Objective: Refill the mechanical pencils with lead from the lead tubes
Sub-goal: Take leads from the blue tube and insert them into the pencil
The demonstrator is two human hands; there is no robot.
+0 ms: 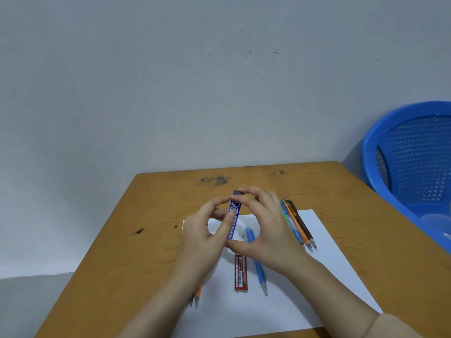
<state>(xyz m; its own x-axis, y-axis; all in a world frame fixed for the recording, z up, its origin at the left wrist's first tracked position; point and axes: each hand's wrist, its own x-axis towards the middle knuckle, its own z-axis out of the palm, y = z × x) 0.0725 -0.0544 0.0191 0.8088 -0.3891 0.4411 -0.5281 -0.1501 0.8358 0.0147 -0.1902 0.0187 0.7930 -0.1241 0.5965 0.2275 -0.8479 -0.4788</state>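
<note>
Blue lead tube (pixel 234 215): held above the white paper (pixel 329 252), between both hands.
Long axis: runs away from the person with a slight lean, black cap (pixel 238 192) at the far end and plain end nearest the person.
Writing on it: "PENCIL LEAD" along the length, and a large "0.5" near the cap.
Left hand (pixel 202 236): its grip is closed on the tube, thumb and forefinger pinching the upper half.
Right hand (pixel 271 230): its grip is also on the tube, forefinger curled over the cap and thumb at the lower end.
Red lead tube (pixel 241 274): flat on the paper, long axis pointing at the person (its label is too small to read).
Blue pencil (pixel 256 262): lies just right of the red tube, tip toward the person.
Pencil bundle (pixel 297 224): right of the hands, partly on the paper, tips toward the person and slightly right.
Two more pencils (pixel 196 297): only their tips show, below the left forearm.
Worktop (pixel 146 228): brown wood, marked with dark smudges.
Blue basket (pixel 415 154): perforated plastic, at the right edge.
</note>
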